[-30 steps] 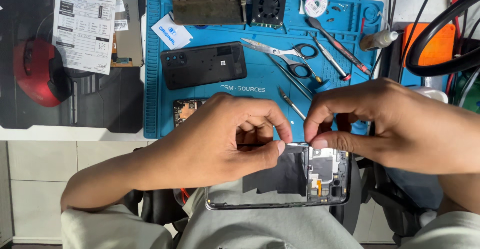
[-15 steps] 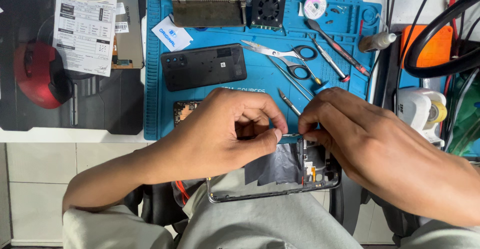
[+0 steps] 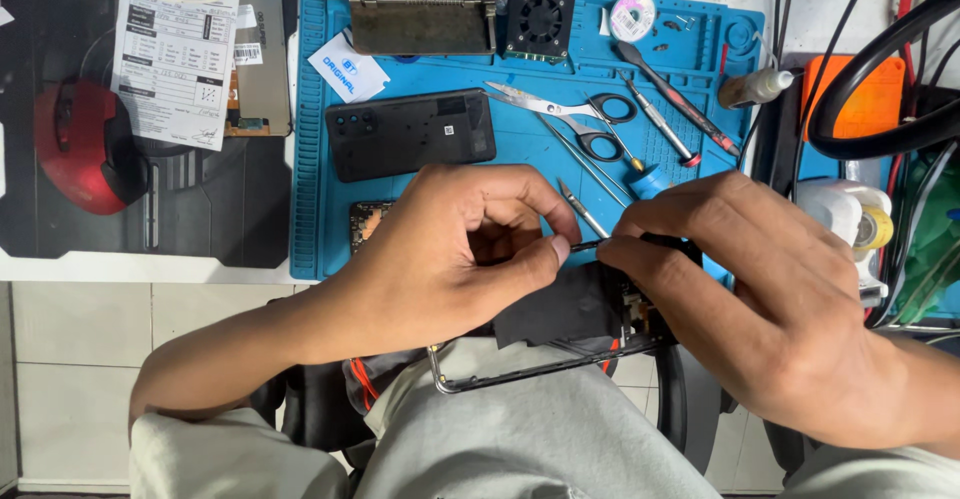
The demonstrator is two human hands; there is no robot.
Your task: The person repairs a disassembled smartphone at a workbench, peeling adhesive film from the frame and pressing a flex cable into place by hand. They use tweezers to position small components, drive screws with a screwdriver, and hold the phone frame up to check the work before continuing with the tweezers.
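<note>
The phone frame (image 3: 545,354), opened and stripped, lies across the person's lap just below the table (image 3: 150,269) edge, low and close, a position that seems to give both hands room to work over it. A dark sheet (image 3: 560,309) covers its middle, and small parts show at its right end, partly hidden. The left hand (image 3: 450,249) is curled over the frame's upper edge with thumb and forefinger pressed together, pinching something thin and dark at the rim; what exactly it is cannot be told. The right hand (image 3: 760,299) meets it from the other side, fingers bent down onto the same edge, so the two seem to brace the frame while the fingertips do fine work. Whether the right hand pinches anything is hidden by its own knuckles. Just behind the hands, tweezers (image 3: 580,207) lie on the blue mat (image 3: 320,239), within easy reach, with scissors (image 3: 575,114) and screwdrivers (image 3: 660,119) further back. A black back cover (image 3: 410,134) rests apart on the mat, and a red mouse (image 3: 80,144) sits well off to the left.
</note>
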